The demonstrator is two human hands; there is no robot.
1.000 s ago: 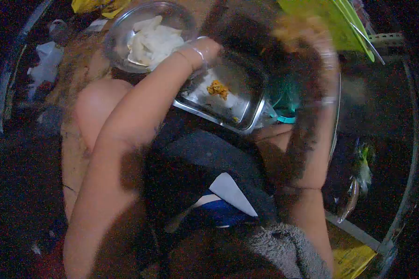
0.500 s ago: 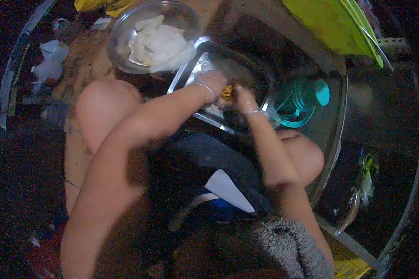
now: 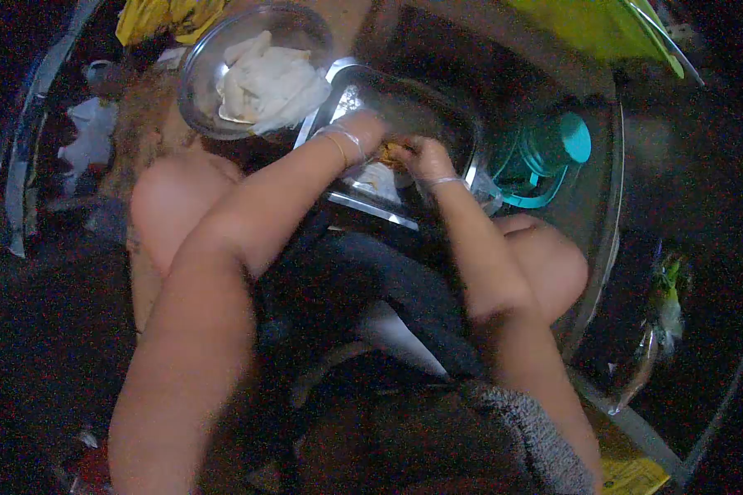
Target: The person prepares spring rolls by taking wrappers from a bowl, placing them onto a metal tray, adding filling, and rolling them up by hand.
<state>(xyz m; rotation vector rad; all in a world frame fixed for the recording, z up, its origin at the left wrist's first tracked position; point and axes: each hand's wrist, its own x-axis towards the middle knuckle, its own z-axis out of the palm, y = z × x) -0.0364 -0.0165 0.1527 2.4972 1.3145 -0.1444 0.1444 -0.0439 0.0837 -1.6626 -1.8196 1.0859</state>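
Note:
A rectangular metal tray [image 3: 371,208] lies between my knees, with a pale flat piece [image 3: 380,180] in it. Over the tray, my left hand [image 3: 359,132], in a clear plastic glove, has its fingers bent beside an orange-brown filling [image 3: 390,155]; its fingertips are hidden. My right hand [image 3: 428,161], also gloved, is closed with its fingertips on the filling from the right. To the upper left, a round metal bowl [image 3: 196,103] holds a heap of white pieces [image 3: 272,87].
At the right stands a teal plastic container [image 3: 545,148] with a handle. A yellow-green tray or board [image 3: 594,29] is at the upper right. Green-and-white vegetables [image 3: 667,305] in clear wrap lie at the far right. Yellow packaging [image 3: 169,18] sits at the upper left.
My right hand has come down from the upper right to the filling in the metal tray. My left hand has moved from the tray's upper edge to beside the filling. The view has shifted slightly.

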